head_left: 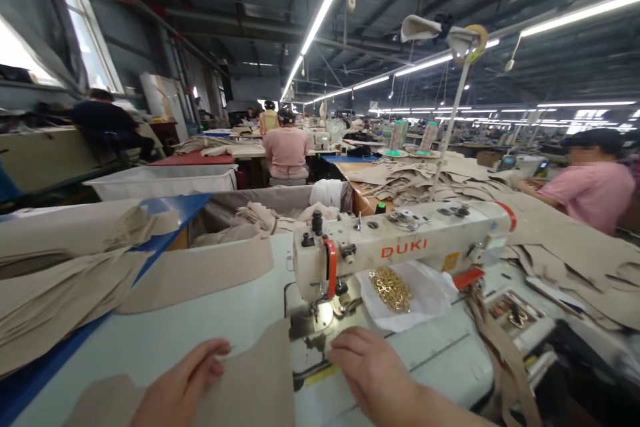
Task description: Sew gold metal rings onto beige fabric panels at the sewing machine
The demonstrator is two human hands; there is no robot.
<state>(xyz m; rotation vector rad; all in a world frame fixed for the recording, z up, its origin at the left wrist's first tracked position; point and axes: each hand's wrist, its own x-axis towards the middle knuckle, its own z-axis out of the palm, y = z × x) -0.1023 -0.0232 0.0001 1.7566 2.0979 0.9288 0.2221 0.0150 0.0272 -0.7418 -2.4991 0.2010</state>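
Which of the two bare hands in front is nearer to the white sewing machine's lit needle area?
The right bare hand: its fingers are close to the needle area. The left bare hand is farther away, over the flat beige fabric.

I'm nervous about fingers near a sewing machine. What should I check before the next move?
1. Right hand clear of the needle area: not ok; its fingertips are close in front, though apart from it.
2. Left hand clear of it: ok; it is well to the left, at the beige panel.
3. Panel at the needle: not ok; it lies to the left.
4. Needle area lit: ok; a bright glow falls there.
5. Gold metal pieces kept together: ok; heaped on white sheeting.
6. Right fingertips free of any small piece: cannot tell; the view is unclear.
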